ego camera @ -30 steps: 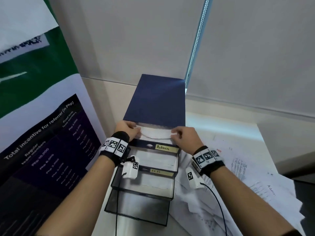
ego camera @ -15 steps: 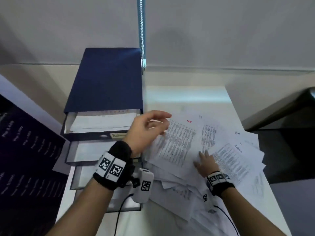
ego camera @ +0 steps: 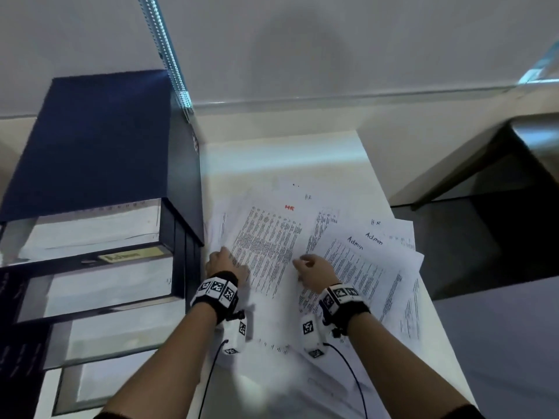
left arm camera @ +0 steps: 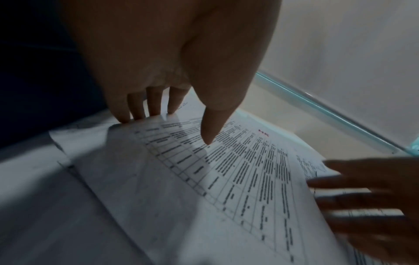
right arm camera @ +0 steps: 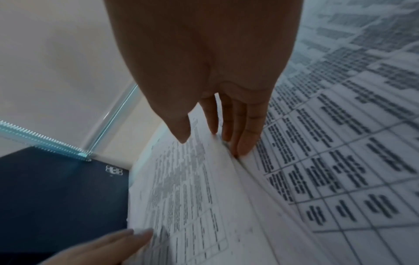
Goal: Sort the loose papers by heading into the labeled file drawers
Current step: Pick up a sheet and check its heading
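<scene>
A sheet with a red "HR" heading point(ego camera: 266, 252) tops a loose pile of papers on the white table point(ego camera: 302, 164). My left hand point(ego camera: 225, 257) pinches its left edge, fingers under and thumb on top point(left arm camera: 167, 125). My right hand point(ego camera: 302, 261) has its fingers tucked beneath the sheet's right edge, thumb over it point(right arm camera: 208, 143). That edge is slightly raised point(right arm camera: 181, 197). The dark blue drawer unit point(ego camera: 90, 140) stands left of the pile with several drawers pulled out in steps. The top drawer, labelled "Admin" point(ego camera: 136, 254), holds paper.
Sheets headed "Admin" point(ego camera: 357, 267) and "HR" fan out right of my hands, reaching the table's right edge. Beyond that edge is a dark drop point(ego camera: 484, 252). A bead chain point(ego camera: 163, 46) hangs against the wall behind the drawer unit. A dark poster point(ego camera: 12, 297) stands at far left.
Both hands left the top drawer and came to the paper pile. My left hand dropped onto the HR sheet's left edge, and my right hand shifted left to its right edge.
</scene>
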The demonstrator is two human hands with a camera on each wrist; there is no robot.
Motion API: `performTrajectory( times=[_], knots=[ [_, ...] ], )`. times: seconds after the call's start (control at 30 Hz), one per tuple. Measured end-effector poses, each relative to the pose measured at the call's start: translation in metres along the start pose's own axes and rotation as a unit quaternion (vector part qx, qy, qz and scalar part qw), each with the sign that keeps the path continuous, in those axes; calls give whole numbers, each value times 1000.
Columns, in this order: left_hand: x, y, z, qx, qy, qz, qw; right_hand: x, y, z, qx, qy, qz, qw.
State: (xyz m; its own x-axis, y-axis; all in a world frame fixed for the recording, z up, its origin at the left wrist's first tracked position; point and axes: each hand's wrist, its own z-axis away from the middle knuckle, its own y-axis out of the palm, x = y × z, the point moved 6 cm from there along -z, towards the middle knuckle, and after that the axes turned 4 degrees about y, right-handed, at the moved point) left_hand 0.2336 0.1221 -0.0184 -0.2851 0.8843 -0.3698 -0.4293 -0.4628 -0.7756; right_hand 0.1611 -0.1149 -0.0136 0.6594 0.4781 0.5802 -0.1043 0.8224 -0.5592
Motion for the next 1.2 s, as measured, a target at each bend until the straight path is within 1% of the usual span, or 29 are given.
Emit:
performTrajectory(
  times=[0.07,0.13,0.23,0.3,0.37,0.4,0.47,0.53,0.63,0.7,0.77,0.83,0.9,1.0,1.03,1.07,1.13,1.2],
  knots=[
    [0,6,0,2,-10,9,1000,4,4,-9,-14,3,11,1000],
    [-4,8,5,5,-11,45,999,7,4,-14,-34,16,6,999],
    [-9,9,15,-9,13,122,992,10,0,-16,-58,19,-8,998],
    [-14,7,25,-33,33,185,982,8,-4,-16,-72,-4,-16,997],
    [-15,8,35,-46,36,229,972,-2,-6,-17,-59,-10,-32,998],
    [-11,10,36,-44,29,255,966,-10,-6,-17,-38,-6,-45,998],
    [-2,15,38,-30,12,303,952,-27,-8,-13,13,13,-63,998],
    [12,23,37,-12,5,332,943,-42,-16,-8,41,34,-67,996],
    [22,32,41,12,-11,386,922,-62,-33,-4,51,50,-61,996],
    [26,36,44,10,-22,413,911,-71,-44,-2,33,51,-68,996],
    [31,38,42,6,-19,410,912,-75,-52,4,4,49,-85,995],
    [33,39,42,1,-18,393,920,-71,-62,14,-32,33,-80,996],
    [33,36,41,-26,-19,387,922,-71,-75,20,-78,20,-55,995],
    [34,28,43,-65,-53,366,927,-79,-99,20,-161,16,4,987],
    [35,25,44,-74,-61,360,928,-82,-103,21,-164,18,14,986],
    [37,27,43,-69,-69,361,927,-84,-104,21,-152,19,18,988],
    [31,29,46,-40,-65,349,934,-80,-94,25,-94,5,15,995],
    [24,37,45,-5,-44,328,944,-69,-77,31,-28,-20,7,999]
  ],
)
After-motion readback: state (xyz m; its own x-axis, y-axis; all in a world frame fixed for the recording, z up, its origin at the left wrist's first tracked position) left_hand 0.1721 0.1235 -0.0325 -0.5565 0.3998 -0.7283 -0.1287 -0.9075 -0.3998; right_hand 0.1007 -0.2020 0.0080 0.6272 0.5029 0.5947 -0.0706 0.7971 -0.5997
